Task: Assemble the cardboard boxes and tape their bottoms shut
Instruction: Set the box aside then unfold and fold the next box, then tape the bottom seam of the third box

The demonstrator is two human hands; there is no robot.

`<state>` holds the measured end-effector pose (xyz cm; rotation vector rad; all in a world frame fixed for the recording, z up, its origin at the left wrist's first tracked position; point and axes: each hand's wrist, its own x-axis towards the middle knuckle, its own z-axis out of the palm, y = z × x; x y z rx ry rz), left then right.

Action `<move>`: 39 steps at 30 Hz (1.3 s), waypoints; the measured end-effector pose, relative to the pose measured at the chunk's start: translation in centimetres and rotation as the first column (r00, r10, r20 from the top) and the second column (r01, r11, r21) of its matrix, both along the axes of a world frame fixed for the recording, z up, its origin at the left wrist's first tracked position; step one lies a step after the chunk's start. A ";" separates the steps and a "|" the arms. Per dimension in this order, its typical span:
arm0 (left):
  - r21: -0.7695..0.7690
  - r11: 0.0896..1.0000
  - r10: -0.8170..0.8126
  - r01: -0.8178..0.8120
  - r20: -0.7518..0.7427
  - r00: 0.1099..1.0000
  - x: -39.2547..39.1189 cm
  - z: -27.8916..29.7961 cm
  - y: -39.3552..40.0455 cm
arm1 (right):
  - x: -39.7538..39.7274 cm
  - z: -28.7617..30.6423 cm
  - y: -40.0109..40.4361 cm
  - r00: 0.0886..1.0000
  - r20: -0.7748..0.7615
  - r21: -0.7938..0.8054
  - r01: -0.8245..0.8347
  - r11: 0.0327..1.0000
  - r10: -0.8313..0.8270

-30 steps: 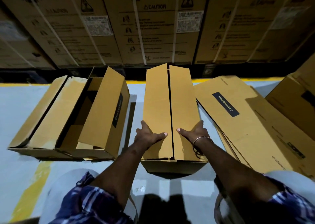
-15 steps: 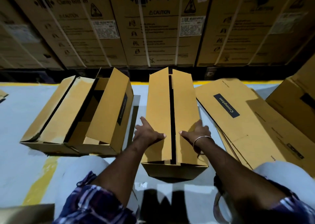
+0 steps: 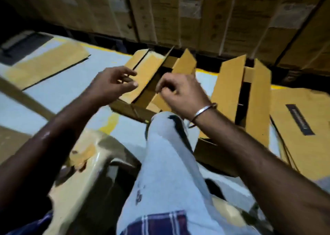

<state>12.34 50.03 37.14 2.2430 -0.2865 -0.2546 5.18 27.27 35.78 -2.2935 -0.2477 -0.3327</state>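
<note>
Two hands hover above the floor, nearest the camera: the left hand point(image 3: 114, 82) spreads loose and holds nothing, while the right hand point(image 3: 180, 93) curls, its grip unclear through blur. Beyond them lies an open-flapped box point(image 3: 151, 70); a second box point(image 3: 230, 84) stands right, untaped.

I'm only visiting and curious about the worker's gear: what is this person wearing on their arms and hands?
Both hands are bare, with no gloves. The right hand has a plain silver metal bangle round its wrist. The left hand wears nothing. Both forearms are uncovered; blue, white and dark red checked shirt cloth shows at the bottom edge.
</note>
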 end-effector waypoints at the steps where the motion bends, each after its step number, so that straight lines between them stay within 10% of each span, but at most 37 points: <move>1: 0.068 0.997 0.028 -0.030 0.033 0.999 -1.2 -0.2 3.0 | -0.4 -0.2 2.8 0.996 -0.022 -0.018 -0.087 0.996 0.086; 8: 0.529 0.813 0.257 -0.245 0.052 0.965 -8.2 -7.7 20.8 | -2.5 -6.5 17.6 0.888 -0.366 -0.017 -0.305 0.952 0.278; 16: 0.799 0.601 0.243 0.023 -0.210 0.947 -7.4 -13.7 23.6 | -4.0 -12.5 22.4 0.761 -0.621 -0.162 -0.358 0.920 0.187; 39: 0.642 0.718 0.377 -0.269 -0.034 0.926 -7.7 -13.0 22.1 | -3.0 -15.9 30.3 0.880 -0.473 -0.348 -0.224 0.910 0.036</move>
